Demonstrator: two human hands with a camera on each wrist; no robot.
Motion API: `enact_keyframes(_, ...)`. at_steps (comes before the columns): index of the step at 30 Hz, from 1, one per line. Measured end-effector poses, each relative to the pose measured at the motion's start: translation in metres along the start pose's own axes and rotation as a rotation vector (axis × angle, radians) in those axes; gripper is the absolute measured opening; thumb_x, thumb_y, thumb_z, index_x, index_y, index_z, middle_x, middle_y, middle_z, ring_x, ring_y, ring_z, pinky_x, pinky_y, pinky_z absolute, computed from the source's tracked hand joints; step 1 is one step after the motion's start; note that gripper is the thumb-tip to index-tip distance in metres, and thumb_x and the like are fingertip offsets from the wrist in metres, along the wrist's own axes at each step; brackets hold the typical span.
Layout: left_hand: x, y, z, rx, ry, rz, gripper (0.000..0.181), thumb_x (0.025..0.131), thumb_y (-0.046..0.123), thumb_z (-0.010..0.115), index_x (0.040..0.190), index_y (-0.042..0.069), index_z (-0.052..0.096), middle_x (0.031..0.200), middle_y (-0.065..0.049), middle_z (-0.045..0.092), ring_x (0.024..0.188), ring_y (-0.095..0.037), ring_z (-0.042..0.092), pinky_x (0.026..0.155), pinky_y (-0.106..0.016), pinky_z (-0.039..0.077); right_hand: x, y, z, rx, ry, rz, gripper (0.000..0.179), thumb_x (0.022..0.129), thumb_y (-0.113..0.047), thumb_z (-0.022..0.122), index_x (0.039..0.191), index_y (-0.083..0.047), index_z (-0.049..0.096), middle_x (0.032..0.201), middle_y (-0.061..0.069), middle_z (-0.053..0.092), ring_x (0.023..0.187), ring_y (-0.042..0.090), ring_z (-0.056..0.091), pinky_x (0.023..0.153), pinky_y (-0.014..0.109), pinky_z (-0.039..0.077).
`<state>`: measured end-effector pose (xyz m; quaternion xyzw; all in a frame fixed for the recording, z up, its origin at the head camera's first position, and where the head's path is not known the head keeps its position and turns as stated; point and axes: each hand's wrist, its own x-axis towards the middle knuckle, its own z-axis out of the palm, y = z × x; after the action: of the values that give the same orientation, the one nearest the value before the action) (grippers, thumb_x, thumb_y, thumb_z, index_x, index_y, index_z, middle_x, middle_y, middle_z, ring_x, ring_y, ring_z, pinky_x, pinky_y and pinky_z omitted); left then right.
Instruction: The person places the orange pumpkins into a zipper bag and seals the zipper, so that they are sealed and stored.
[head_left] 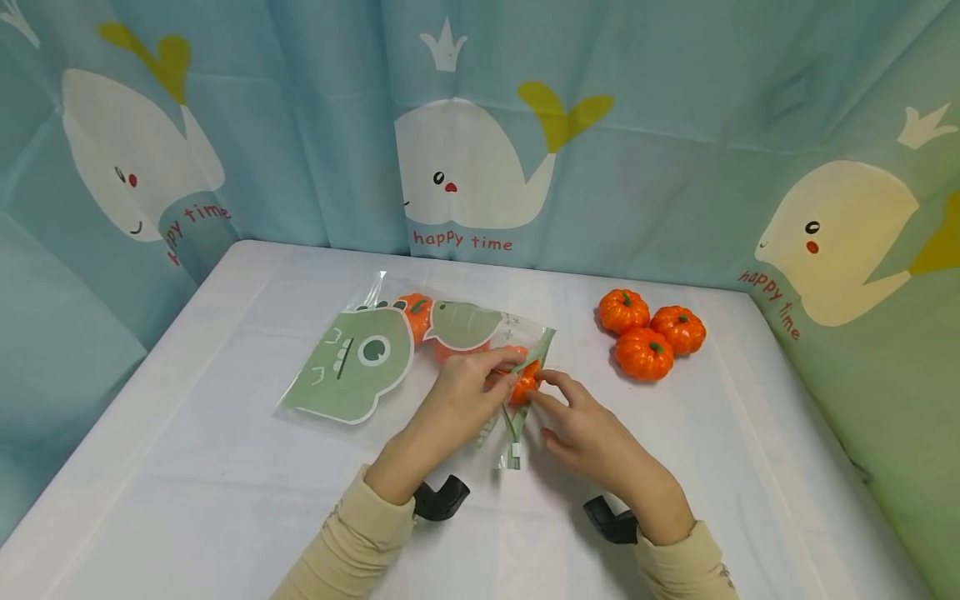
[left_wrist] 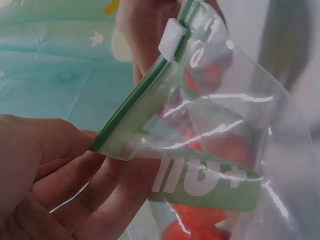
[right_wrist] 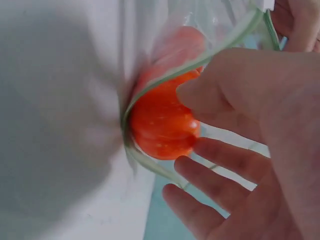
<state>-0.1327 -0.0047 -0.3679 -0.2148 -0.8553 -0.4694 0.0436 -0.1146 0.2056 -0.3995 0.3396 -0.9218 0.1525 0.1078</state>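
Observation:
A clear zip bag (head_left: pixel 341 367) with a green cartoon print lies on the table, several toy pumpkins inside. Its green-edged mouth is parted on the right, the white slider (left_wrist: pixel 172 40) at the near end. My left hand (head_left: pixel 472 387) pinches the green edge of the mouth between thumb and fingers. In that mouth sits an orange pumpkin (right_wrist: pixel 162 122), partly behind the clear film. My right hand (head_left: pixel 588 433) is at it from the right, thumb and fingertips against its side, the other fingers spread and fairly straight.
Three more orange toy pumpkins (head_left: pixel 643 354) with green stems sit grouped to the right of the bag. The white table (head_left: pixel 187 492) meets a blue curtain (head_left: pixel 315 167) with whale prints at the back and sides. Black curved pieces (head_left: pixel 611 521) show at both wrists.

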Motion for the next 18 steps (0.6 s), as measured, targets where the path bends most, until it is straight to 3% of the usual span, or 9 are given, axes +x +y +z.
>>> enact_keyframes(6,-0.001,0.002,0.001,-0.016,-0.012,-0.004,0.028,0.094,0.01,0.065,0.122,0.011,0.069,0.115,0.0,0.073,0.099,-0.015,0.069,0.089,-0.035,0.056,0.001,-0.005,0.006,0.031,-0.043,-0.002,0.06,0.079,0.005,0.067,0.136,-0.013,0.059,0.146,0.012,0.044,0.121,0.033,0.056,0.079,0.036,0.057)
enact_keyframes(12,-0.002,0.004,0.002,0.017,-0.015,0.015,0.026,0.094,0.012,0.066,0.12,0.011,0.071,0.117,0.001,0.073,0.1,-0.014,0.069,0.087,-0.033,0.056,0.001,-0.008,0.019,-0.004,-0.034,-0.047,0.064,0.076,0.01,0.061,0.139,-0.006,0.055,0.146,0.02,0.041,0.132,0.036,0.046,0.096,0.044,0.053)
enact_keyframes(18,-0.002,0.006,0.003,0.057,-0.017,0.047,0.024,0.094,0.011,0.065,0.118,0.011,0.072,0.115,0.0,0.074,0.098,-0.012,0.069,0.085,-0.03,0.056,0.005,-0.008,0.03,-0.026,0.01,-0.09,0.07,0.071,0.011,0.058,0.138,-0.007,0.052,0.138,0.017,0.044,0.126,0.035,0.048,0.102,0.047,0.047)
